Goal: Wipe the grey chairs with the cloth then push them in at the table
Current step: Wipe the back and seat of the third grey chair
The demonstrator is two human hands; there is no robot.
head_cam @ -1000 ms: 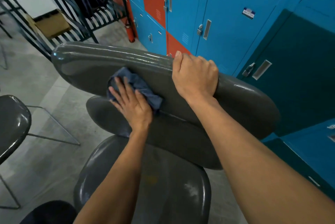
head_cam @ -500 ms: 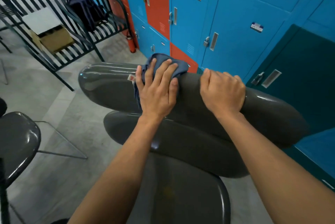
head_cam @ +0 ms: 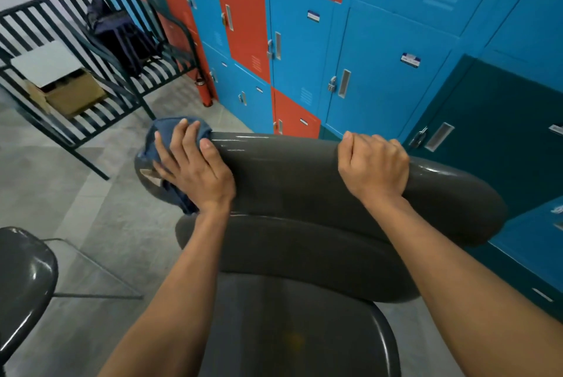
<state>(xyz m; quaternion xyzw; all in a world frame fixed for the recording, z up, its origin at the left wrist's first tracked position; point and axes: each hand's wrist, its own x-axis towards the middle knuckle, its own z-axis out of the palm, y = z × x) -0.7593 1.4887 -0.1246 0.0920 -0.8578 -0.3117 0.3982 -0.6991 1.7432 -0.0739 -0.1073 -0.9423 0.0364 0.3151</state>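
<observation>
Nearest, at 6 o'clock, lies the seat (head_cam: 292, 331) of the grey chair (head_cam: 304, 224) being cleaned, with both forearms reaching over it. Just beyond, toward the centre, its backrest (head_cam: 289, 175) spans from 9 to 3 o'clock. The left hand (head_cam: 195, 169) presses the blue cloth (head_cam: 161, 139) flat against the backrest's left end, at about 10 o'clock, fingers spread and nearly straight over the fabric, so that grip is open and pushing rather than clutching. The right hand (head_cam: 374, 163), at about 2 o'clock, has its grip closed round the backrest's top edge, fingers curled over it, steadying the chair. A second grey chair (head_cam: 24, 279) shows at 8 o'clock, apart from the first. Farther off, a black slatted bench (head_cam: 91, 93) at 10 o'clock carries a cardboard box (head_cam: 70, 93) and a dark bag (head_cam: 122, 38); lockers (head_cam: 335, 41) in blue and orange fill 12 to 3 o'clock. No table is in view. The wiping step looks to be in hand, at the backrest's outer end. The next move likely calls for carrying the cloth round that end or down to the seat, keeping the right-hand hold firm so the chair does not shift.
</observation>
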